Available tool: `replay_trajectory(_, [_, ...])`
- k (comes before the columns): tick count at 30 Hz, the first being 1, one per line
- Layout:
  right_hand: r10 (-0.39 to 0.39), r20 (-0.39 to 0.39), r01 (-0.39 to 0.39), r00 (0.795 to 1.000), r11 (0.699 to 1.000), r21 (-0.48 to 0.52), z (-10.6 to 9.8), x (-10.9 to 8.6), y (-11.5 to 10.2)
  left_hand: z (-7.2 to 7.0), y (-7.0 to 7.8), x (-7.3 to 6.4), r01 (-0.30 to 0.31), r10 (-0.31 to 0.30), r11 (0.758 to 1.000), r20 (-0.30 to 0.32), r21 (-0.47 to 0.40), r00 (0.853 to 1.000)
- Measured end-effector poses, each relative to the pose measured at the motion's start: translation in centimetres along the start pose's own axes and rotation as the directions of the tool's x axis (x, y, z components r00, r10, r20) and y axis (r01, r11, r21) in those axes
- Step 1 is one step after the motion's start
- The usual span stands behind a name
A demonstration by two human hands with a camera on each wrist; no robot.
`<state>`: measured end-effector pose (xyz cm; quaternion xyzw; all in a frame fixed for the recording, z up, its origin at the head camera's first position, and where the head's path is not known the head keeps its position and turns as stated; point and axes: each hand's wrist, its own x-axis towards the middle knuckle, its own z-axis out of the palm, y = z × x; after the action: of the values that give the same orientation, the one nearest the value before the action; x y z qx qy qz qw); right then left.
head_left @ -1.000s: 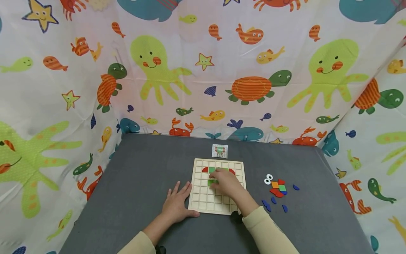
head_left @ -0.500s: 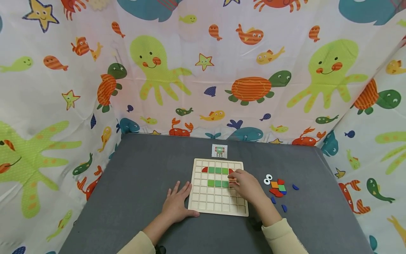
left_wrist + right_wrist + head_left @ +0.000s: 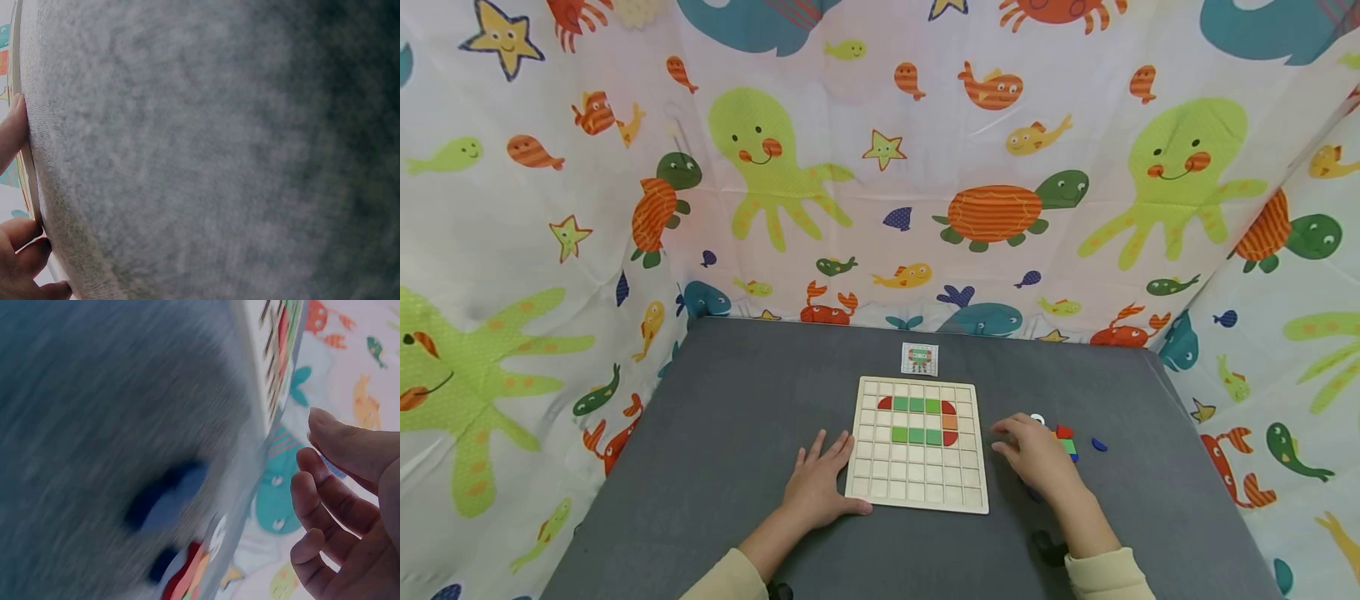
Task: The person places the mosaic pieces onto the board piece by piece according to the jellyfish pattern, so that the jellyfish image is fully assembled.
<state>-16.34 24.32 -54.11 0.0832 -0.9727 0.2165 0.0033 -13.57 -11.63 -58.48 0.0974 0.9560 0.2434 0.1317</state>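
A wooden grid board (image 3: 917,472) lies on the grey table. On it are green squares (image 3: 916,436), red rounded pieces (image 3: 950,437) and an orange square (image 3: 950,422) at the right side. My left hand (image 3: 820,483) rests at the board's left edge with fingers spread, its thumb by the near corner. In the left wrist view, fingertips (image 3: 19,103) touch the board's edge. My right hand (image 3: 1037,454) hovers right of the board over loose pieces, partly hiding them. Its fingers are loosely bent in the right wrist view, and nothing shows between them.
A small picture card (image 3: 920,359) lies behind the board. Near the right hand are a red piece (image 3: 1064,432), a green square (image 3: 1067,447) and a blue half-round piece (image 3: 1099,445). A patterned curtain (image 3: 880,167) surrounds the table (image 3: 760,375).
My right hand has moved right, from over the board to the loose pieces. The orange square and lower red piece at the board's right are now uncovered. The left hand stays put.
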Motion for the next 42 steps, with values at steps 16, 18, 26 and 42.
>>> replay_trajectory(16, [0.088, -0.040, -0.091, 0.995, 0.993, -0.069, -0.8, -2.7, 6.8, 0.0, 0.0, 0.2, 0.007, -0.007, 1.000, 0.002, 0.030, 1.000])
replay_trajectory(18, [0.095, -0.035, -0.097, 0.995, 0.993, -0.065, -0.8, -2.7, 7.1, 0.0, 0.0, 0.2, 0.006, -0.006, 1.000, -0.001, 0.026, 1.000])
replay_trajectory(26, [0.104, -0.024, -0.106, 0.994, 0.992, -0.062, -0.8, -2.4, 7.4, 0.1, -0.1, 0.2, 0.015, -0.015, 0.999, 0.010, 0.029, 1.000])
replay_trajectory(42, [-0.065, 0.002, 0.065, 0.998, 0.997, -0.052, -0.1, -1.5, 6.4, 0.3, -0.4, 0.3, 0.013, -0.013, 0.999, 0.015, 0.031, 1.000])
